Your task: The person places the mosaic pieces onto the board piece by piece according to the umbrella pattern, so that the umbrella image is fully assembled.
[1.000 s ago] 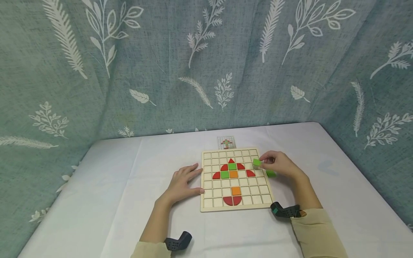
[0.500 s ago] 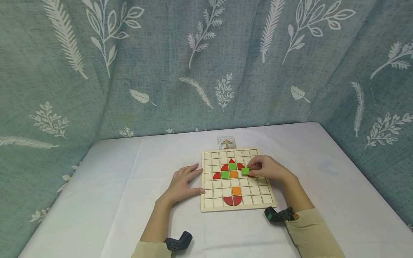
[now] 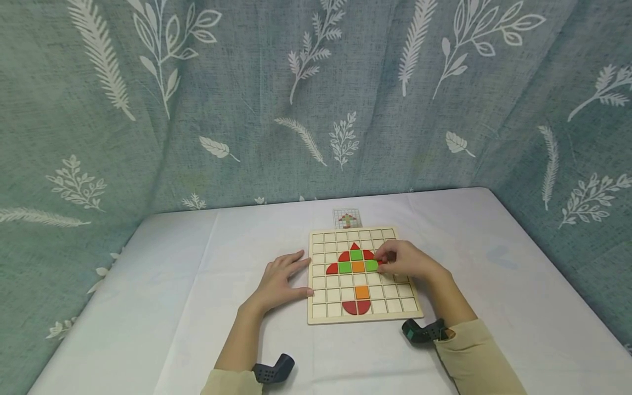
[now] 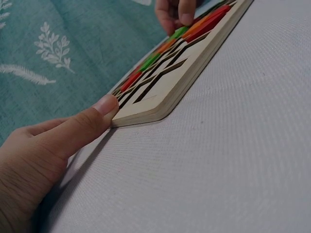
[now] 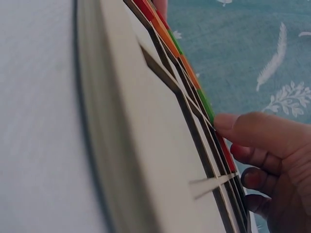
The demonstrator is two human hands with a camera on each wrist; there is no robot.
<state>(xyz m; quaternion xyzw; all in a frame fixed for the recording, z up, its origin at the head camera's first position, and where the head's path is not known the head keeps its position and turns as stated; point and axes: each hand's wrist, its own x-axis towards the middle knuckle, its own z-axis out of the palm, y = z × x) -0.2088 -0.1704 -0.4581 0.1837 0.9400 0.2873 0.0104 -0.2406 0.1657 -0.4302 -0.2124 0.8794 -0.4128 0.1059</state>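
A wooden grid board [image 3: 326,312] lies on the table with red, green and orange tiles in its cells. My right hand [image 3: 412,259] is over its right part, thumb and fingertips pinching a green square tile [image 3: 371,266] at its right edge. That tile sits in the cell right of an orange square tile [image 3: 357,267]. A red tile beside it is partly hidden by the fingers. My left hand [image 3: 281,281] rests at the board's left side, fingers spread, with the thumb [image 4: 104,104] touching the edge in the left wrist view.
Behind the board lies a small pattern card [image 3: 347,218] with a coloured figure on a grid. Two red quarter-round tiles [image 3: 350,308] sit in the board's near row, below another orange square tile [image 3: 362,292]. A leaf-patterned curtain [image 3: 247,137] hangs behind the table.
My right hand has carried the green square tile leftward from the board's right side and lowered it into the cell beside the orange one. The left hand has stayed put.
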